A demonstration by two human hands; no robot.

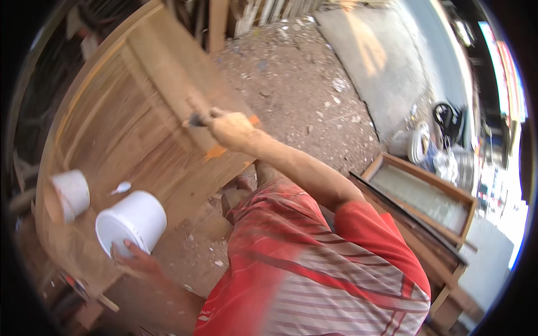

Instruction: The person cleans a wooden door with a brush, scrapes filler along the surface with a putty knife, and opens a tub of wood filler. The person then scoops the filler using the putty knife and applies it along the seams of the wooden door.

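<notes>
My right hand (232,130) is closed around a small dark tool (196,120), blurred by motion, whose end meets the long wooden board (162,73). The exact kind of tool cannot be made out. Patches of orange filler (215,152) mark the wood just below this hand. Lower left, my left hand (137,262) has its fingers apart, resting against the top end of a white plastic bucket (140,218). The bucket stands on the broad wooden panel (123,140). Beside it are a smaller white tub (73,193), brownish at its mouth, and a small white spoon-like piece (121,187).
Dirt ground (291,84) strewn with chips lies past the panel, then a concrete slab (364,61). To the right are a wooden frame (420,190), long dark-edged boards (414,235) and a pile of bags and coiled hose (448,123). Timber strips (274,11) stand at the back.
</notes>
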